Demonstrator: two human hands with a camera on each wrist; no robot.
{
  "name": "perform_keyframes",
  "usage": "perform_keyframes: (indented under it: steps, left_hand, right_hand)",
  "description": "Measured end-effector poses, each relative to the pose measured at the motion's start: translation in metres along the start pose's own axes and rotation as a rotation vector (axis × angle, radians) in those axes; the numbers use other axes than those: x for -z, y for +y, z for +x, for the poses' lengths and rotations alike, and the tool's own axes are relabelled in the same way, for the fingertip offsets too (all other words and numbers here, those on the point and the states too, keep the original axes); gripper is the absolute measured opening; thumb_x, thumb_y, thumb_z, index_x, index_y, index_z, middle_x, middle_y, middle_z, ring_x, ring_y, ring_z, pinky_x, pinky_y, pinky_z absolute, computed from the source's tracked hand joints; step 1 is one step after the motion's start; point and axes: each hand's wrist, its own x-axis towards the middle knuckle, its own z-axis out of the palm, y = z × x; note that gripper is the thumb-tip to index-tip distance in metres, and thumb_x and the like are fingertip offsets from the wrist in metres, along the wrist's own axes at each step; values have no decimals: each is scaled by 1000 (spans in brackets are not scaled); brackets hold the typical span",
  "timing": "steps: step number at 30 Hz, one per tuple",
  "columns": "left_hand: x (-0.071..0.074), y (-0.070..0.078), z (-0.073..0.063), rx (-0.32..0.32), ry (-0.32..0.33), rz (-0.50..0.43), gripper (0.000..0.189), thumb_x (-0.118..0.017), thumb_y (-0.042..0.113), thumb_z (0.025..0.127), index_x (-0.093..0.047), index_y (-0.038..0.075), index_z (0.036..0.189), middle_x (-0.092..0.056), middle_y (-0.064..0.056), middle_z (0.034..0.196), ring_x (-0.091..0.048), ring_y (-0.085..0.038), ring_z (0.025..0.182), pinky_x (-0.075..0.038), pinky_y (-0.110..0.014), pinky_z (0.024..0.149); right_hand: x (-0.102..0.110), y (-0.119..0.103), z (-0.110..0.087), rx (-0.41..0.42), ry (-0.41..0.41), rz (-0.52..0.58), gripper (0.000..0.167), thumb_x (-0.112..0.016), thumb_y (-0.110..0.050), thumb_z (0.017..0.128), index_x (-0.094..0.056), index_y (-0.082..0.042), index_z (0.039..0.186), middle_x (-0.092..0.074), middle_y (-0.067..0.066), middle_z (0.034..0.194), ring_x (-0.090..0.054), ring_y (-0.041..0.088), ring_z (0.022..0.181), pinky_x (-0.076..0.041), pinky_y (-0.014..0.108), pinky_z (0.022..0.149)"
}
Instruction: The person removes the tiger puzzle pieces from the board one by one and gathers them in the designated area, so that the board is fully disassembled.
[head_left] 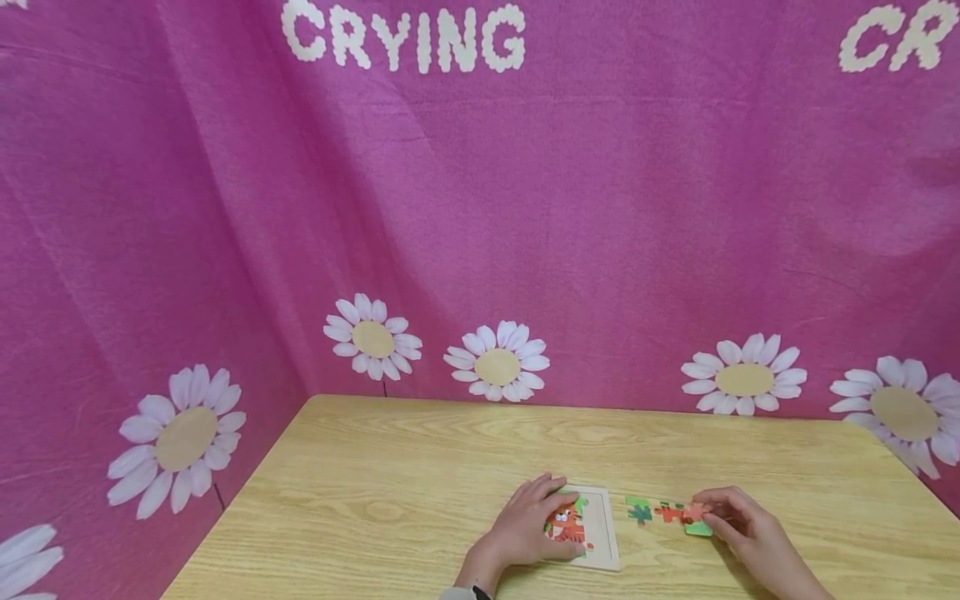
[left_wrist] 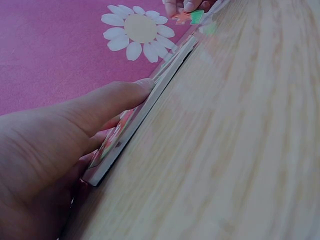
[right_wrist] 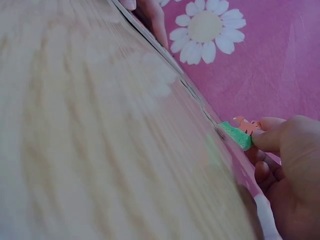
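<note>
the person's left hand (head_left: 525, 525) lies spread on a jigsaw tray (head_left: 611, 537) on the wood-grain table (head_left: 375, 483), its fingers loosely extended. the left wrist view gives its thumb on the near edge and the tray's thin side; only the head view makes the orange animal picture (head_left: 567, 531) readable. just right of the tray lie a green jigsaw piece (head_left: 639, 510) and a red jigsaw piece (head_left: 666, 513). furthest right, the right hand (head_left: 750, 533) pinches a green-and-orange piece (right_wrist: 239, 135), thumb against forefinger, plainest in the right wrist view.

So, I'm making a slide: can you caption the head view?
The left hand holds a puzzle board while the right hand pinches a piece.
</note>
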Motion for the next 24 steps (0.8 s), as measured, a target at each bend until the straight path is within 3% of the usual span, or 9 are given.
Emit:
perform_keyframes:
  steps: [10, 24]
  left_hand:
    - [0, 0, -1, 1, 1, -7, 70, -74, 49, 82, -50, 28, 144, -36, 5, 158, -25, -22, 151, -20, -46, 126]
    - [1, 1, -1, 2, -2, -9, 70, -74, 49, 81, -50, 27, 143, -36, 5, 158, -25, -23, 151, -21, -46, 125]
  right_hand:
    - [10, 13, 0, -63, -16, -22, 18, -62, 0, 92, -64, 2, 110, -59, -28, 95, -56, -10, 79, -51, 12, 63]
    - [14, 17, 0, -100, -20, -50, 18, -62, -2, 93, -65, 2, 111, -59, -28, 93, -56, -12, 79, -50, 11, 63]
